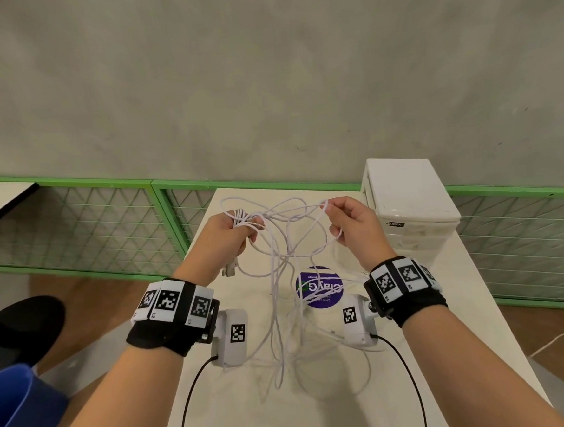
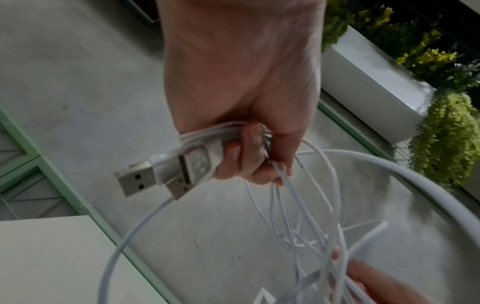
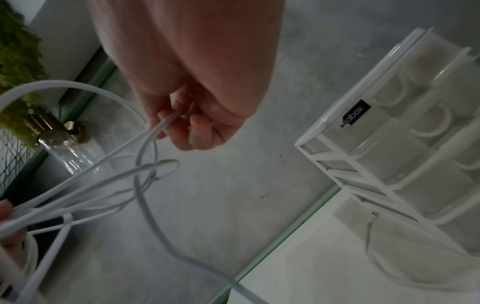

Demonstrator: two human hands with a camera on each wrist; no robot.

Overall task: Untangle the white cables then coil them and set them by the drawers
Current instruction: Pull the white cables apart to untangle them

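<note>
The left hand (image 1: 230, 231) grips bunched white cables (image 1: 279, 279) with their plugs (image 2: 161, 174); right fingers (image 3: 182, 127) pinch one strand. Draw that strand slowly toward the drawers (image 1: 408, 202) at two o'clock, slackening wherever loops snag.

Black wristbands (image 1: 169, 332), checkered marker tags (image 1: 167, 301), white wrist cameras (image 1: 232, 337)

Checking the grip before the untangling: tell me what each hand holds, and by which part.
Left hand grips the white cables bunched near their USB plugs; right hand pinches a single strand partway along.
</note>
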